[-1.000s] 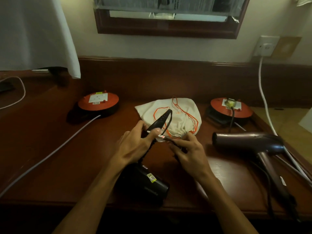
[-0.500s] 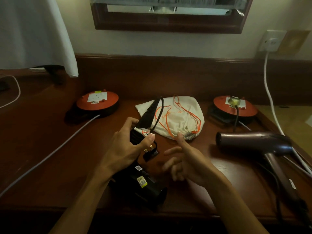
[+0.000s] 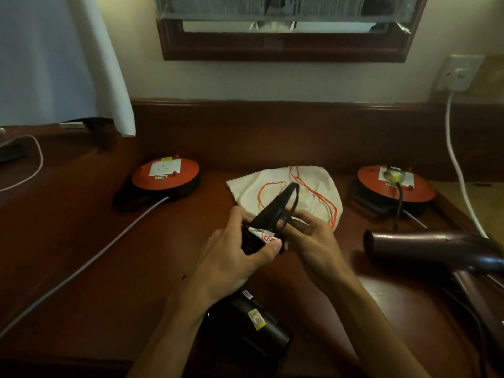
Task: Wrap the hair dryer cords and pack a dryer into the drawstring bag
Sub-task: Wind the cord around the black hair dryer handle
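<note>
Dark wooden surface (image 3: 81,282) carries the flat drawstring bag (image 3: 313,186), lying empty-looking. Left hand (image 3: 234,257) clenches the black dryer's (image 3: 261,323) handle; the right hand (image 3: 311,241), open half a second ago, now pinches the cord (image 3: 289,211) beside it.

The black hair dryer (image 3: 246,323) carries a small yellow sticker, and its black handle (image 3: 268,219) bears a white label with red marks. The drawstring bag (image 3: 313,186) is cream with thin orange cords looping across it. The second hair dryer (image 3: 433,248) is glossy dark purple-brown. 2 cable reels (image 3: 165,174) (image 3: 395,184) have orange-red tops with white labels over black bases. The desk (image 3: 81,282) is reddish-brown wood; a pale grey cable (image 3: 90,261) crosses it.
</note>
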